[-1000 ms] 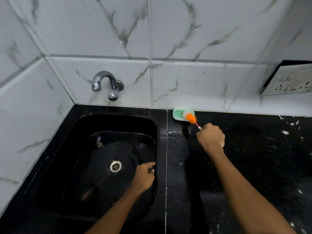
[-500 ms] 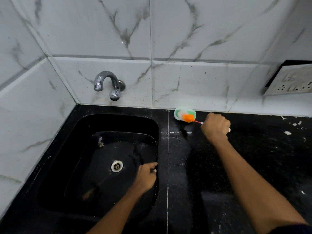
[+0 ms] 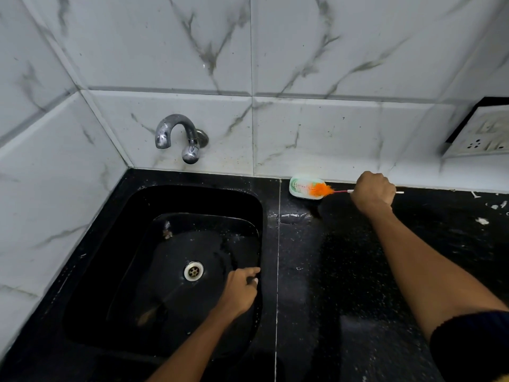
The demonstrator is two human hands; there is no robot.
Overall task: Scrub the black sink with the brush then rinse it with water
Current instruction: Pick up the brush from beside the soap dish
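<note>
The brush [image 3: 327,190] lies along the back edge of the desk [image 3: 344,271], just in front of the wall tiles, with its long axis running nearly level from right to left. The right hand [image 3: 373,190] has its fingers curled tight round the thin handle, whose white end sticks out past the fist on the right. The orange bristle head points left, away from that hand, and rests in a pale green soap dish [image 3: 304,188] at the back edge, right of the black sink [image 3: 170,271].

The left hand [image 3: 241,290] is well apart from the brush, down inside the sink against its right wall, near the metal drain [image 3: 193,270]; its fingers are bent with the fingertips on the wall, holding nothing that shows. A chrome tap [image 3: 180,137] juts from the wall above the sink's back rim.
</note>
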